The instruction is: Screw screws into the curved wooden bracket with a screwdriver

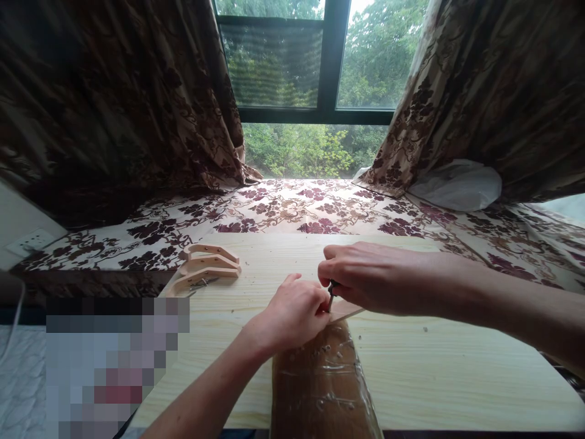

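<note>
- Here's the right hand (381, 277), coming in over the tabletop with fingers closed around the dark handle of a small screwdriver (332, 288), its metal shaft pointing down, slightly tilted.
- And the left hand (292, 314), right beside it: fingers curled in, gripping the near end of a flat wooden piece (346, 310) next to the screwdriver's tip; whether a screw sits between those fingers is hidden.
- The wooden piece lies across the far end of a brown box (320, 390) wrapped in clear, wrinkled tape, and it slants off under the right hand.
- Little pale crumbs dot the box, with a few more scattered over the pale wood-grain tabletop (448, 372).
- Over on the left of the tabletop, curved wooden pieces (210, 263) with small holes sit close together, thin metal hardware (201, 284) just beside them.
- Beyond the tabletop, a floral cloth (292, 210) stretches to the window (329, 61), patterned curtains (183, 91) either side, a translucent plastic bag (459, 185) at the right.
</note>
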